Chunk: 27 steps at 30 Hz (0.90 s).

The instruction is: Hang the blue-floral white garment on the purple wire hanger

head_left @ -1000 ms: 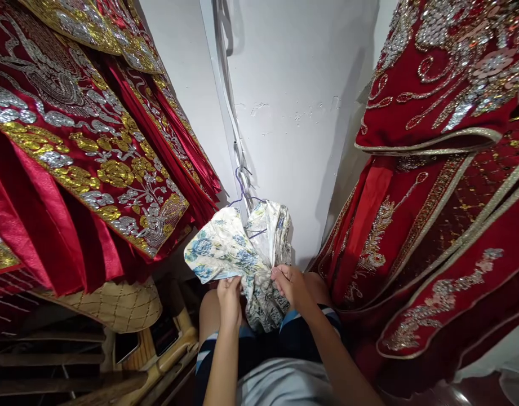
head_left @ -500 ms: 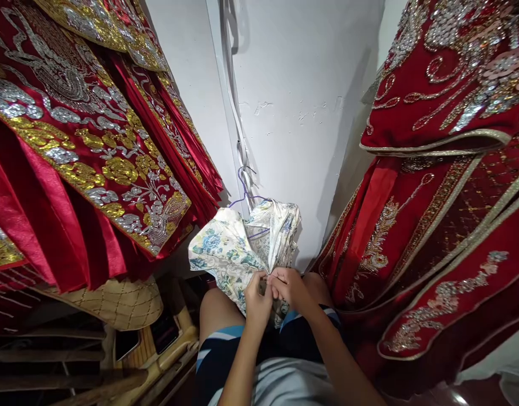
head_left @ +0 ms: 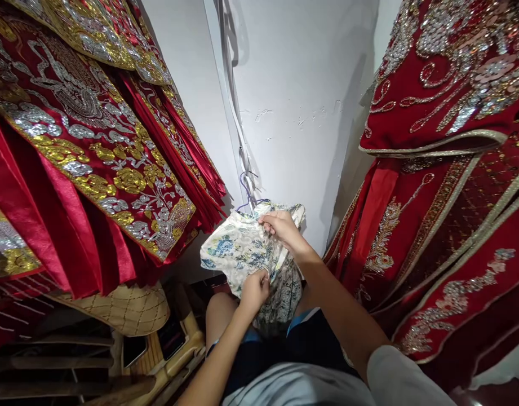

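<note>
A white garment with blue and green flowers hangs on a purple hanger in front of the wall. My left hand is closed on the garment's front edge, low down. Higher up, near the collar, my right hand pinches the other end of the front edge. Between the two hands the front edges lie together. The lower part of the garment hangs between my knees.
Red embroidered garments hang at the left and at the right. Below left, two phones lie on a wooden chair beside a quilted beige item. A white strap runs down the wall.
My right hand has moved up from beside my left hand to the collar. The front edges, gathered before, now run straighter. My left hand stays low on the garment.
</note>
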Each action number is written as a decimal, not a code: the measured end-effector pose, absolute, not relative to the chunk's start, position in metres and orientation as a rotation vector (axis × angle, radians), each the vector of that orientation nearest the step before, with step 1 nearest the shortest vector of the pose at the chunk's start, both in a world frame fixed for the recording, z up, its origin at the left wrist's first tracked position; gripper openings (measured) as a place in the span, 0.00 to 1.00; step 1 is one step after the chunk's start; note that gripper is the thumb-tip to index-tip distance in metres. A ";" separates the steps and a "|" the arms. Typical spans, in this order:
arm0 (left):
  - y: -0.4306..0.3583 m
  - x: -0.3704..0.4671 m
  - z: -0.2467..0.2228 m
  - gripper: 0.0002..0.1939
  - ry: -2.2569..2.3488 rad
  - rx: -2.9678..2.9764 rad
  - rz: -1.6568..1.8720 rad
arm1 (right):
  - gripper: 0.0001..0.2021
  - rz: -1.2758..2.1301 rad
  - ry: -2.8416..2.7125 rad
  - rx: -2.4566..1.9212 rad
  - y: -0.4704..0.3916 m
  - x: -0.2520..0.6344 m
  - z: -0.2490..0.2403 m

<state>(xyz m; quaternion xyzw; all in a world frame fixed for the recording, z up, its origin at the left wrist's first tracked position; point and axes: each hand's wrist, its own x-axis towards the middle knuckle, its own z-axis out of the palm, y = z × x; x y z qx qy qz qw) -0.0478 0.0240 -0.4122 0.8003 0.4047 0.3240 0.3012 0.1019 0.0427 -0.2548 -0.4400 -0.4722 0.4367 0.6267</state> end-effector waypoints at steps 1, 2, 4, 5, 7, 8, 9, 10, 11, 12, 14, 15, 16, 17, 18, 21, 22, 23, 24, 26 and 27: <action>0.027 -0.051 -0.409 0.09 1.055 2.125 0.834 | 0.08 0.992 -1.110 -1.014 0.042 0.101 -0.254; 0.029 -0.054 -0.405 0.09 1.035 2.133 0.802 | 0.07 0.990 -1.138 -1.018 0.041 0.100 -0.254; 0.031 -0.060 -0.388 0.06 0.975 2.103 0.783 | 0.07 0.995 -1.168 -1.017 0.038 0.098 -0.260; 0.033 -0.062 -0.377 0.05 0.943 2.058 0.832 | 0.07 0.995 -1.168 -1.012 0.037 0.098 -0.263; 0.038 -0.064 -0.347 0.14 0.881 1.937 1.044 | 0.07 0.991 -1.159 -1.007 0.035 0.099 -0.268; 0.042 -0.063 -0.331 0.18 0.861 1.893 1.187 | 0.08 0.988 -1.164 -1.007 0.034 0.100 -0.269; 0.046 -0.062 -0.315 0.22 0.847 1.889 1.295 | 0.08 0.982 -1.177 -1.005 0.033 0.100 -0.269; 0.051 -0.061 -0.300 0.23 0.840 1.913 1.356 | 0.08 0.975 -1.197 -1.001 0.033 0.100 -0.268; 0.056 -0.059 -0.287 0.23 0.823 1.965 1.362 | 0.08 0.968 -1.216 -0.997 0.032 0.101 -0.267; 0.061 -0.056 -0.277 0.22 0.810 2.019 1.357 | 0.08 0.959 -1.233 -0.990 0.031 0.101 -0.265; 0.067 -0.050 -0.264 0.15 0.808 2.142 1.351 | 0.07 0.939 -1.248 -0.979 0.030 0.102 -0.263; 0.067 -0.047 -0.261 0.12 0.817 2.201 1.365 | 0.07 0.930 -1.247 -0.981 0.030 0.103 -0.264; 0.066 -0.044 -0.260 0.10 0.826 2.252 1.392 | 0.07 0.924 -1.242 -0.991 0.031 0.104 -0.265; 0.063 -0.042 -0.260 0.09 0.830 2.292 1.421 | 0.07 0.920 -1.234 -1.010 0.033 0.105 -0.268; 0.059 -0.041 -0.260 0.09 0.829 2.315 1.454 | 0.08 0.918 -1.226 -1.039 0.035 0.105 -0.272; 0.047 -0.043 -0.260 0.08 0.860 2.192 1.687 | 0.08 0.930 -1.221 -1.148 0.041 0.105 -0.292; 0.045 -0.048 -0.261 0.08 0.897 2.087 1.807 | 0.08 0.945 -1.223 -1.176 0.041 0.104 -0.300; 0.047 -0.054 -0.261 0.08 0.949 1.961 1.937 | 0.08 0.964 -1.225 -1.195 0.040 0.104 -0.309; 0.051 -0.062 -0.263 0.08 1.009 1.824 2.064 | 0.08 0.989 -1.225 -1.205 0.038 0.102 -0.317; 0.065 -0.083 -0.272 0.08 1.097 1.546 2.241 | 0.08 1.039 -1.209 -1.211 0.031 0.101 -0.332; 0.074 -0.095 -0.278 0.08 1.107 1.430 2.276 | 0.08 1.061 -1.197 -1.206 0.026 0.100 -0.338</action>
